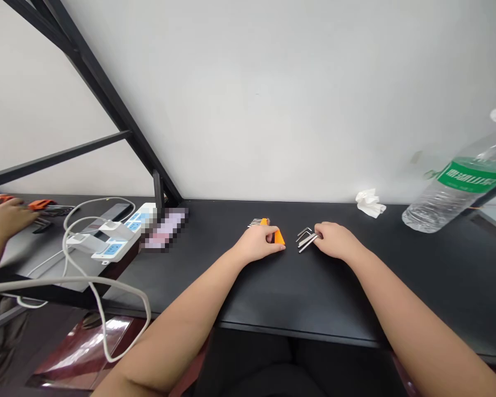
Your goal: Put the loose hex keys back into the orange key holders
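Note:
My left hand is closed around an orange hex-key holder that lies on the black table; silver key ends stick out behind the fingers. A little to the right, my right hand rests with curled fingers on a small bunch of loose silver hex keys, their bent ends pointing left. A short gap separates the two hands.
A crumpled white tissue lies by the wall. A tilted plastic water bottle stands at the right. On the left are a white power strip with cables and another person's hand by orange-handled tools.

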The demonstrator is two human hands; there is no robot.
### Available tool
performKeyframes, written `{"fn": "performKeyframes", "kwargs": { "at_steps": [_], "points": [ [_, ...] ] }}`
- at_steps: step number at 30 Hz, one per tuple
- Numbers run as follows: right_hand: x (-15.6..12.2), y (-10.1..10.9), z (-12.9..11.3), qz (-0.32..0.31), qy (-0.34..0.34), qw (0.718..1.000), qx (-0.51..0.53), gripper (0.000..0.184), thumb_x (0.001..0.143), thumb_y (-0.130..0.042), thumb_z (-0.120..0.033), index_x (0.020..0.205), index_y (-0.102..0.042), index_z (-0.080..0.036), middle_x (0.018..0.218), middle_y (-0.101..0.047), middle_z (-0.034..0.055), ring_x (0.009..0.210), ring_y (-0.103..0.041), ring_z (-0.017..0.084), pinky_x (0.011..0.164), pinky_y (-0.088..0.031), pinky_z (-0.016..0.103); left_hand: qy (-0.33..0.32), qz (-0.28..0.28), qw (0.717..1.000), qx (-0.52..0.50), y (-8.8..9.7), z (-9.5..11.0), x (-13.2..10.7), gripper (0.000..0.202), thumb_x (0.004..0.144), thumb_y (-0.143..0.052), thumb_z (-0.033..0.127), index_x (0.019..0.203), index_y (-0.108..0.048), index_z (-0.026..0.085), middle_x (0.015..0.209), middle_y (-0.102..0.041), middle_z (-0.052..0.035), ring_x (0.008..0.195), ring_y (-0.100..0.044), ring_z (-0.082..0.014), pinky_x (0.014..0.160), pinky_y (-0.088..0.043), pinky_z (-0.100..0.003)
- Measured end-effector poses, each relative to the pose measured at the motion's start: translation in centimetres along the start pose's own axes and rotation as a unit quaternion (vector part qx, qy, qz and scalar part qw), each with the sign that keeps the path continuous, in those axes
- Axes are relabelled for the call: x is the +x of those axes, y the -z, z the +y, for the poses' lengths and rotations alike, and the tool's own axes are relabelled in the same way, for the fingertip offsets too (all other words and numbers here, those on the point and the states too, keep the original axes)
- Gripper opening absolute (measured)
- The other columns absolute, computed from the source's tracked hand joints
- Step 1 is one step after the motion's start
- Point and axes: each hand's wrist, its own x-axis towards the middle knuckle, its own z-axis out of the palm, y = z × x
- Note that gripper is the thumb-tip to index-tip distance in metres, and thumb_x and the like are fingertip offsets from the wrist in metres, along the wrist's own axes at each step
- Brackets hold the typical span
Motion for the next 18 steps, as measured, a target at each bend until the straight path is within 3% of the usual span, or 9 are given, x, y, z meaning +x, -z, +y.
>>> {"fn": "performKeyframes", "kwargs": {
  "at_steps": [5,13,18],
  "points": [
    [-0.4,0.3,0.6,-0.018,-0.010,1.000,0.020,0.009,0.083,-0.057,-0.026,0.078,-0.052,-0.022,0.087,-0.065,0.0022,0.072,-0.057,0.017,0.060,-0.032,0.028,0.006,-0.005,1.000,-0.013,0.2,0.2,-0.1,0.044,0.075,-0.075,0.055,0.068,-0.047,0.022,0.069,-0.053,0.0025,0.066,-0.050,-0.0165,0.059,-0.034,-0.030],
    [-0.7,0.5,1.0,-0.042,-0.005,0.999,0.030,0.020,0.086,-0.059,-0.041,0.080,-0.051,-0.023,0.086,-0.065,0.0028,0.072,-0.058,0.018,0.059,-0.033,0.028,-0.001,-0.017,1.000,-0.003,0.4,0.2,-0.2,0.044,0.077,-0.074,0.053,0.069,-0.044,0.022,0.070,-0.051,0.0029,0.067,-0.049,-0.0159,0.059,-0.033,-0.029],
    [-1.3,1.3,0.6,-0.071,-0.041,0.996,0.024,0.021,0.083,-0.061,-0.043,0.081,-0.050,-0.024,0.085,-0.066,0.0027,0.069,-0.058,0.019,0.056,-0.033,0.029,-0.005,-0.020,1.000,-0.010,0.5,0.4,-0.3,0.043,0.078,-0.074,0.051,0.069,-0.044,0.022,0.070,-0.051,0.0031,0.067,-0.049,-0.0158,0.059,-0.033,-0.029]
  ]
}}
